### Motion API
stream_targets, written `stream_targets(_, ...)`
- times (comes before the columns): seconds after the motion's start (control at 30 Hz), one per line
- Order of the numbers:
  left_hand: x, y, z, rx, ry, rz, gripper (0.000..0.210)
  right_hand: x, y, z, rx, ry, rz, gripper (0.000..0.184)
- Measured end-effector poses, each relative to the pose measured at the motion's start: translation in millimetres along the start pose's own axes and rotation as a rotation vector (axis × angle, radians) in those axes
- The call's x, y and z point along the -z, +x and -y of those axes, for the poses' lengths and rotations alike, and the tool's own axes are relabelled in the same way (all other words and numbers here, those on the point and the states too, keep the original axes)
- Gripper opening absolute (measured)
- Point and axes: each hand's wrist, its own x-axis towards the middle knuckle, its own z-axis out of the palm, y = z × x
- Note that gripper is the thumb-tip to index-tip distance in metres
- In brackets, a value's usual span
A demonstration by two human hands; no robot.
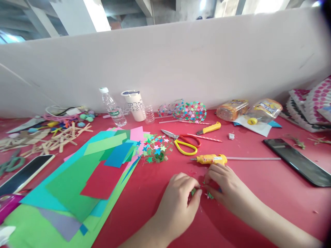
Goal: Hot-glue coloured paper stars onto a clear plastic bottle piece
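Observation:
My left hand (181, 198) is closed in a pinch low over the red table, thumb and forefinger together. A scrap of green (193, 191) shows between these fingers, too small to make out. Just to its right, my right hand (226, 182) also has its fingers drawn together, and what they hold is mostly hidden. Small green and pink star-shaped pieces (209, 195) lie under and between the fingertips. Behind my right hand a yellow glue gun (211, 159) lies with a long glue stick (253, 158) sticking out of its back. Farther back are scissors (184, 146) with red and yellow handles.
Coloured paper sheets (74, 182) cover the left side, beside a bottle piece with stars (155, 148). A water bottle (113, 110), a cup (136, 106) and a yellow cutter (210, 128) stand or lie farther back. Phones (297, 160) lie at both sides; wooden sticks (62, 137) are left.

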Motion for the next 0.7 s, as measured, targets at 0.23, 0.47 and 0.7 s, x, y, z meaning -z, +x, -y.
stream_targets(0.23,2.1,0.1,-4.7,0.245,-0.451,0.045,0.022,11.9,-1.8,8.8,0.007,0.175,-0.068,0.013)
stream_targets(0.47,-0.6,4.7,-2.8,0.401,-0.859,0.098,0.024,7.3,-8.7,14.5,0.268,0.177,-0.041,0.013)
stream_targets(0.7,3.2,4.7,-5.0,0.398,-0.762,0.113,0.018,12.1,-5.1,17.7,0.028,0.304,-0.057,0.009)
